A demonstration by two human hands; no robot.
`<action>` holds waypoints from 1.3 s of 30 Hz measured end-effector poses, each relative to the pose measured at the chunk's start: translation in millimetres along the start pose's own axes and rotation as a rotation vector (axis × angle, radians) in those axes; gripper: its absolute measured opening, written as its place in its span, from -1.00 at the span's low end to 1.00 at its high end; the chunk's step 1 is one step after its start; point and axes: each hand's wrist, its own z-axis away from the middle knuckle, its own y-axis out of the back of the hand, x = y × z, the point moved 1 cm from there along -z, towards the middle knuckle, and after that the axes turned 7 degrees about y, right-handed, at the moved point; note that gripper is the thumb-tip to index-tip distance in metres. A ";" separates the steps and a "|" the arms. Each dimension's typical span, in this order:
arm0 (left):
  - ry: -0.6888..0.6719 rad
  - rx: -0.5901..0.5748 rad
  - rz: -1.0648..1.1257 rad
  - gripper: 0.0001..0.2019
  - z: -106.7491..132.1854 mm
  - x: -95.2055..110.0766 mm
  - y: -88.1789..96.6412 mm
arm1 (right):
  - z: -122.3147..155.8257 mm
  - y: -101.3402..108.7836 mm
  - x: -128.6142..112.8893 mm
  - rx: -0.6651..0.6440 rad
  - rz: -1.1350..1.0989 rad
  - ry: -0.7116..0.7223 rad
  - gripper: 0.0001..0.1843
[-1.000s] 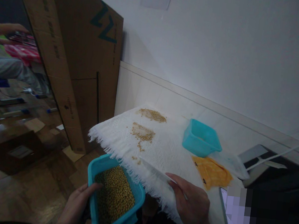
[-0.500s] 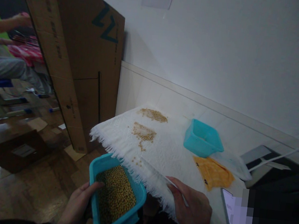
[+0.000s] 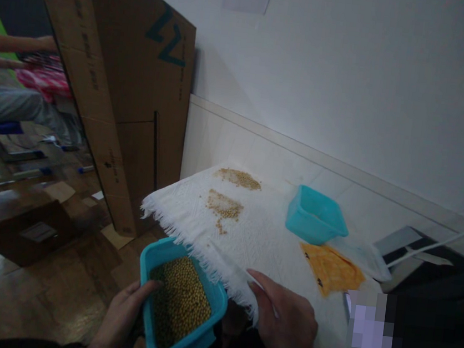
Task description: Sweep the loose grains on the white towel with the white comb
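Note:
My left hand (image 3: 126,310) grips the near-left rim of a turquoise plastic basket (image 3: 222,302), thumb inside. Soybeans (image 3: 184,297) fill much of it, and it is held just under the fringed edge of a white cloth (image 3: 264,236). Over that edge, my right hand (image 3: 285,325) is closed on a thin white flat piece like a card (image 3: 265,293), pressed close to the cloth; its far end blends into the white. Two patches of soybeans lie on the cloth, a nearer pile (image 3: 228,207) and a farther pile (image 3: 242,179).
A second turquoise basket (image 3: 315,214) stands at the cloth's right, beside an orange cloth (image 3: 332,269) and a clear plastic bag (image 3: 367,256). A tall cardboard box (image 3: 137,85) rises at left. Behind it a person's arm (image 3: 16,43) shows. A phone-like screen (image 3: 368,335) lies at right.
My right hand has moved left and slightly down along the cloth's edge with the card-like piece. Most loose soybeans near the fringe are gone from sight. The left hand and basket are nearly still.

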 end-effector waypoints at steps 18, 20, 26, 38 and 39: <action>-0.004 0.000 -0.027 -0.60 -2.6 2.1 0.9 | 6.7 -17.7 52.9 0.056 0.055 -0.025 -0.65; 0.003 -0.003 -0.036 -0.60 -3.1 0.7 2.6 | 7.5 -18.1 52.0 0.046 0.044 -0.028 -0.66; 0.014 0.017 -0.034 -0.61 -2.2 1.0 2.0 | 6.8 -12.6 46.1 0.050 0.040 -0.069 -0.66; 0.004 -0.005 -0.027 -0.66 1.6 4.8 0.1 | 7.3 -4.1 38.6 0.035 0.093 -0.076 -0.59; 0.005 0.000 -0.025 -0.65 1.4 4.6 0.1 | 6.8 -3.0 37.5 0.030 0.100 -0.075 -0.57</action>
